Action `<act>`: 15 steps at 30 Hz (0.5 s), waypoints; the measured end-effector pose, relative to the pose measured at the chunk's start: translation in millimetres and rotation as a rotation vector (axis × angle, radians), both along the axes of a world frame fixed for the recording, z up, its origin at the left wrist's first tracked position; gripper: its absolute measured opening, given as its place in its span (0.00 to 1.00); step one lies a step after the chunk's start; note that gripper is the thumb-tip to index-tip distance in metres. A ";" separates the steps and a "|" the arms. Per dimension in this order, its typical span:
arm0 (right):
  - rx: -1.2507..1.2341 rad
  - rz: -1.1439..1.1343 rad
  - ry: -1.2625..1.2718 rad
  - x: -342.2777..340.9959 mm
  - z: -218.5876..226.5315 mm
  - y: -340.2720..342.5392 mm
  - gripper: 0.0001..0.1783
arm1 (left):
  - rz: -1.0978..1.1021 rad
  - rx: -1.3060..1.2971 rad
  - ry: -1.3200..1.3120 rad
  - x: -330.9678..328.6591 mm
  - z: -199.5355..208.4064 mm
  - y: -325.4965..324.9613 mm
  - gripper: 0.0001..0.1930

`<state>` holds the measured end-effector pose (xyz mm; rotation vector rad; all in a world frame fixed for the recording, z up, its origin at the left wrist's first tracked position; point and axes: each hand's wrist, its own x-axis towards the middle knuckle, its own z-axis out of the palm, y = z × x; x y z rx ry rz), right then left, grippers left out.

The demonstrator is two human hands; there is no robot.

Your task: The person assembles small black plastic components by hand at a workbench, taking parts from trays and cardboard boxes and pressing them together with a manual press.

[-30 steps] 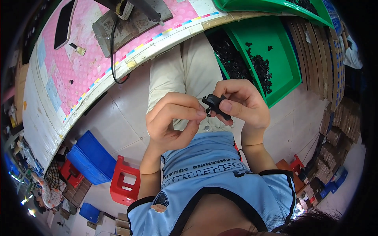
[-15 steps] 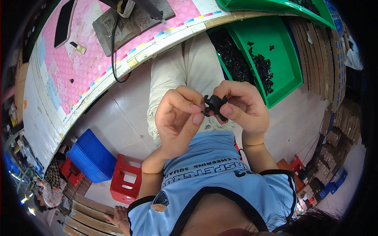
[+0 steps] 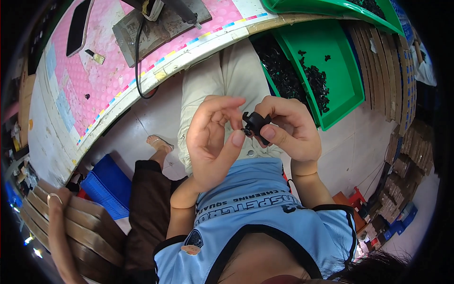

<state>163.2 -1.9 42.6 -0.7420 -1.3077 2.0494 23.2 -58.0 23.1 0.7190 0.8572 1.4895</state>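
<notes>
one black part half hidden, right hand pinching it, left hand loosely parted beside it, co-worker cut off

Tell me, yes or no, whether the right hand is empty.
No, the right hand holds a black part, with the left hand close beside it.

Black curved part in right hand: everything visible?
The small black curved plastic-looking part has a broad body, edge prongs and a round piece at lower left. It is tilted, held over beige cloth trousers in the right hand, which partly hides it. The left hand has its thumb beside the round piece; contact unclear.
</notes>
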 end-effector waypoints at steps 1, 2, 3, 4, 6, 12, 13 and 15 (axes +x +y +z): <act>0.000 0.000 0.000 0.2 -0.3 -0.1 0.08 | -0.011 0.037 0.070 -1.1 -0.1 3.2 0.16; -0.043 0.016 0.016 0.7 -0.9 -0.3 0.08 | -0.023 0.074 0.140 -2.5 -0.7 5.6 0.17; -0.086 0.031 0.031 1.3 -1.3 -0.2 0.08 | -0.024 0.074 0.140 -4.7 -2.1 7.1 0.17; -0.086 0.030 0.031 2.2 -1.0 0.5 0.08 | -0.056 0.127 0.206 -7.7 -3.8 8.1 0.18; -0.190 0.071 0.045 3.7 -0.3 3.3 0.08 | -0.089 0.180 0.273 -10.7 -6.9 8.9 0.18; -0.178 0.018 0.011 1.3 -5.7 5.9 0.07 | -0.060 0.226 0.251 -9.1 -10.1 6.0 0.19; -0.178 0.020 0.012 2.4 -6.7 7.0 0.07 | -0.042 0.199 0.199 -8.4 -10.3 4.8 0.19; -0.311 0.102 0.107 7.1 -11.6 8.9 0.07 | -0.023 0.173 0.147 -8.5 -13.1 3.3 0.18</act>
